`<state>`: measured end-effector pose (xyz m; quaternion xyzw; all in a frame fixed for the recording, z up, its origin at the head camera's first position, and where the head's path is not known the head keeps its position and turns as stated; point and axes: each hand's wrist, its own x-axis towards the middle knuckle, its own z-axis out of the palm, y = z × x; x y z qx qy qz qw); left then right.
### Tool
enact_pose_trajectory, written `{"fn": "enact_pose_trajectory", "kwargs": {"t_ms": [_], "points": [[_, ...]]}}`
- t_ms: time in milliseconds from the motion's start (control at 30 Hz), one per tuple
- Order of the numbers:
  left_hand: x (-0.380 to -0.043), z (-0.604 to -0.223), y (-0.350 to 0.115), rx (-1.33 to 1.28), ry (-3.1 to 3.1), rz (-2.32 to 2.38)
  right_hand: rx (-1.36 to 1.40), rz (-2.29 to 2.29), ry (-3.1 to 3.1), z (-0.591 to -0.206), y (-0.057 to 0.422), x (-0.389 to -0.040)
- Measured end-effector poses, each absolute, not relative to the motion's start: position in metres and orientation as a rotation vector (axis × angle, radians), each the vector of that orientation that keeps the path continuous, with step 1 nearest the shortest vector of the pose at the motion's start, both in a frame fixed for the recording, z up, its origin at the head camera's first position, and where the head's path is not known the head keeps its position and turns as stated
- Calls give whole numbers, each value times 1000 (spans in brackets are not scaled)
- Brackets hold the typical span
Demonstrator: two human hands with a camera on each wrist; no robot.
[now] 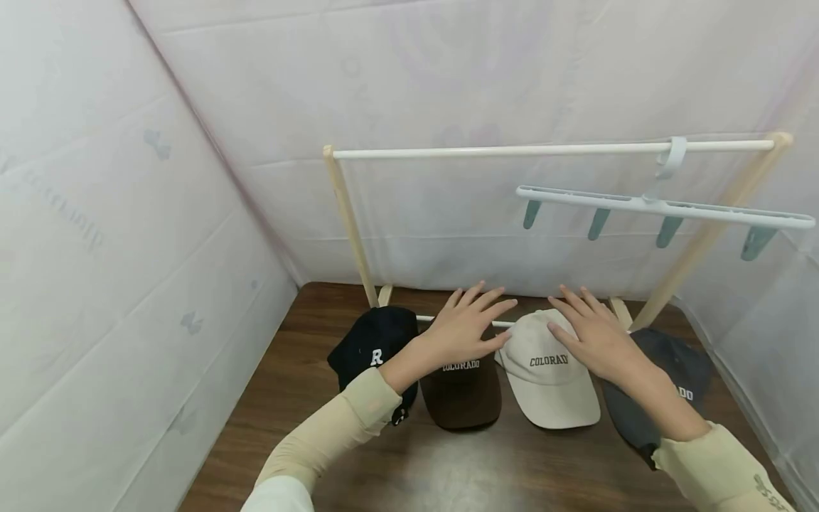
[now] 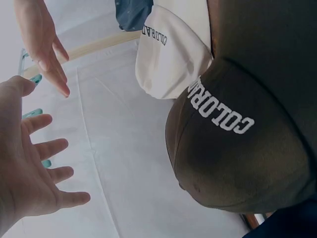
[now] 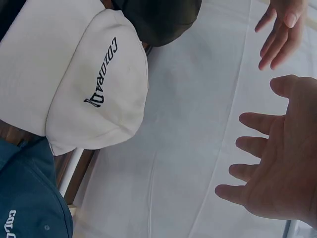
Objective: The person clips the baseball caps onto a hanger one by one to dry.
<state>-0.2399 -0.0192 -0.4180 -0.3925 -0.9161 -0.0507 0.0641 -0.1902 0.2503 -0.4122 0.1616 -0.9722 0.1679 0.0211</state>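
Both hands hover above a row of baseball caps, fingers spread and holding nothing. My left hand point(image 1: 463, 323) is over the dark brown cap point(image 1: 462, 395) lettered COLORADO, which also fills much of the left wrist view. Over the right side of the cream cap point(image 1: 550, 377) is my right hand point(image 1: 595, 338); that cap's lettering shows in the right wrist view. A black cap point(image 1: 365, 345) with a white R lies at the left end, partly behind the left forearm. At the right end a dark blue-grey cap point(image 1: 678, 363) is partly covered by the right forearm.
A rack with a white rail point(image 1: 499, 151) and wooden posts point(image 1: 352, 227) stands behind the caps. From the rail's right part hangs a pale blue hanger point(image 1: 589, 198) with several teal clips point(image 1: 669, 232). White sheeting point(image 1: 160, 249) encloses the brown wooden table point(image 1: 269, 398).
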Motion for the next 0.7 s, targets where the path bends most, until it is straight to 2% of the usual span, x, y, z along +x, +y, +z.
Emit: {"fn": "enact_pose_trajectory", "kwargs": {"t_ms": [700], "points": [[-238,-423,0,-1211,-2793,-216,415,515,-3011,-409,264,-189]]}}
